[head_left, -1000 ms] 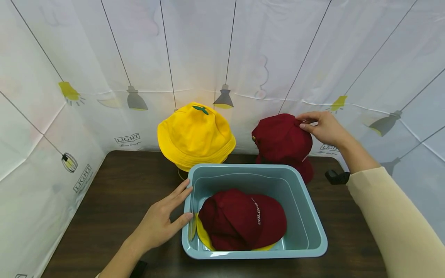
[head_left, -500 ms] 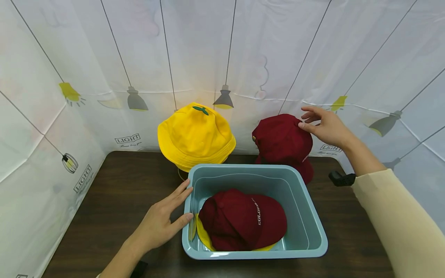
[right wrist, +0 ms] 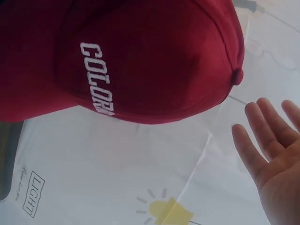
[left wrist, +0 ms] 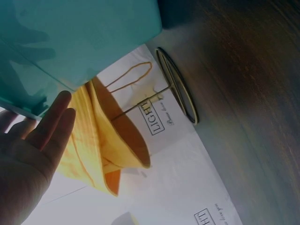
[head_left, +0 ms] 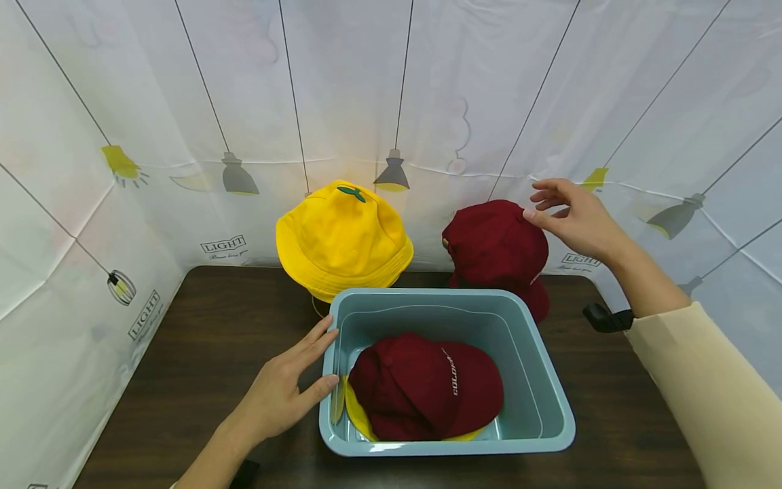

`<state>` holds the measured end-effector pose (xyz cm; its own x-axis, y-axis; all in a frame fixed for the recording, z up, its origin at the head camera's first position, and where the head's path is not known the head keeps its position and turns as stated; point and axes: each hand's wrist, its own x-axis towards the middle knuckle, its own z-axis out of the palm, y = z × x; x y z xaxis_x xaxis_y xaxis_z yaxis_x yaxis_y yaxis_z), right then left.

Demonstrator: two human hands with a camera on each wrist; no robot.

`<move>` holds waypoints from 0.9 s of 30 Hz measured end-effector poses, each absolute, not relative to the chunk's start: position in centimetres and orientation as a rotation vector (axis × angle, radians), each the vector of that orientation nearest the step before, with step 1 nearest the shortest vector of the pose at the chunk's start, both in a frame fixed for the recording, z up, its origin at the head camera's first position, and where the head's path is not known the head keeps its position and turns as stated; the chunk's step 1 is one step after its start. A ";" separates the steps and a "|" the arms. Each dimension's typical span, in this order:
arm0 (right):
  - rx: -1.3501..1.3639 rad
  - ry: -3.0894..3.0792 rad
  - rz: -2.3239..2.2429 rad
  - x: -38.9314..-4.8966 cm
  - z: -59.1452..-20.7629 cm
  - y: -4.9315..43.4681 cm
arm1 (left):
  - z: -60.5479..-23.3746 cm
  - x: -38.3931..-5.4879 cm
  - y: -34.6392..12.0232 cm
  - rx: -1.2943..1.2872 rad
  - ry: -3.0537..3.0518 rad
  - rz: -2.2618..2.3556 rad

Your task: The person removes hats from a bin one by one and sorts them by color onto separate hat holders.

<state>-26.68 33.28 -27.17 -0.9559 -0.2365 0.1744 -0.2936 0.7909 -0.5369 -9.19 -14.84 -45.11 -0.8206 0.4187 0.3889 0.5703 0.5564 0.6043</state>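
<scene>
We see the relaxed, empty right hand (head_left: 577,221) farther from the rear red cap (head_left: 497,248); straight-fingered, the left hand (head_left: 282,390) seemingly touches the bin (head_left: 440,295); dark table (head_left: 183,367), lamp-printed curtain (head_left: 342,88).

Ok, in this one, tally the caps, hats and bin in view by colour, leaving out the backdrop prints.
Dark red: 2 (back cap, cap in the bin)
Yellow: 2 (bucket hat, and what looks like a mostly hidden hat under the red cap)
Blue-grey: 1 (bin)
Total: 5
</scene>
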 end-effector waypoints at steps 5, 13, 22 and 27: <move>0.464 -2.870 0.901 -25.9 -26.9 32.7 | -45.1 -9.2 -14.8 -0.838 -2.587 -1.115; 0.540 -2.823 0.905 -24.4 -26.5 31.1 | -45.0 -9.1 -14.8 -0.828 -2.595 -1.108; 0.677 -2.755 0.897 -22.7 -26.3 29.5 | -45.1 -9.0 -14.8 -0.824 -2.597 -1.112; 0.783 -2.710 0.882 -21.8 -26.5 28.8 | -45.1 -9.1 -14.8 -0.829 -2.589 -1.115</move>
